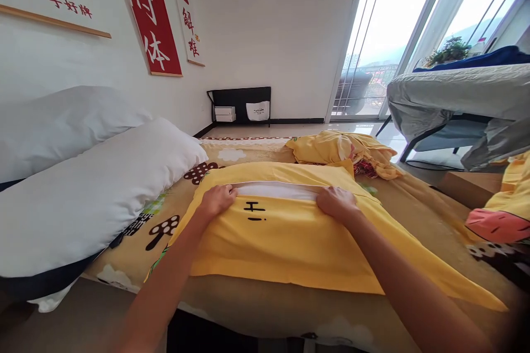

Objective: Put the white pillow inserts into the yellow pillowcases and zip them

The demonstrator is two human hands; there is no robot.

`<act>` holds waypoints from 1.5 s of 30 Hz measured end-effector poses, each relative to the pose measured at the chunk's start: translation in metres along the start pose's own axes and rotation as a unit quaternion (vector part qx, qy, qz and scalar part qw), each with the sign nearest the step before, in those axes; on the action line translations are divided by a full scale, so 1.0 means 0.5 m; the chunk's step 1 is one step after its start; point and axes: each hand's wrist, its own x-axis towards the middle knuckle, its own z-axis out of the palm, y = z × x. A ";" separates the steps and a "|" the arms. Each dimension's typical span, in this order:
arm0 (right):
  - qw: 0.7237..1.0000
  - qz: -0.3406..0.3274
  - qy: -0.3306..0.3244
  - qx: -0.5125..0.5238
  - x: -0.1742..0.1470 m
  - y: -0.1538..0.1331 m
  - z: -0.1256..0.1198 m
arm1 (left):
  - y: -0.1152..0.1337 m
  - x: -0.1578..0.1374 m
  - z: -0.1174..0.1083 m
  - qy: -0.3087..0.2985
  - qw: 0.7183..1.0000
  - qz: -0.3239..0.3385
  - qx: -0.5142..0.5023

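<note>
A yellow pillowcase [285,248] with dark lettering lies flat across the bed. Its slit gapes in the middle, where a strip of white fabric [277,191] shows inside; I cannot tell whether that is a lining or a pillow. My left hand [217,199] grips the fabric at the left end of the slit, fingers curled. At the right end, my right hand [337,201] is closed on the pillowcase in the same way. Parts of the fingers are hidden in the cloth.
Two white pillows, a nearer one [103,187] and a farther one [70,121], lie at the left. Crumpled yellow cloth [339,149] sits at the bed's far side. On the right are a cardboard box [467,190], more yellow cloth [509,204] and a covered table [459,85].
</note>
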 end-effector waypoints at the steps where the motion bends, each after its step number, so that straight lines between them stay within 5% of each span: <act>1: 1.000 0.003 0.001 -0.002 -0.001 -0.004 0.001 | -0.006 -0.003 -0.001 -0.002 1.000 -0.005 0.010; 10: 0.995 -0.030 0.088 -0.032 -0.075 -0.001 0.016 | 0.024 -0.031 0.000 0.030 0.996 -0.011 0.086; 17: 0.984 -0.077 0.143 -0.076 -0.140 -0.007 0.039 | 0.045 -0.028 -0.013 -0.010 0.993 0.010 0.116; 24: 0.981 -0.152 0.092 -0.076 -0.177 -0.009 0.026 | 0.087 -0.023 0.006 -0.009 0.992 0.083 0.095; 33: 0.952 -0.305 0.041 0.006 -0.204 -0.218 0.015 | 0.082 -0.040 0.010 0.010 0.983 0.180 -0.043; 41: 0.948 -0.315 0.005 0.048 -0.263 -0.203 0.051 | 0.159 -0.004 0.010 -0.035 0.997 0.068 0.033; 45: 0.948 -0.314 0.009 0.045 -0.275 -0.214 0.058 | 0.198 -0.041 0.026 0.035 0.989 0.138 0.048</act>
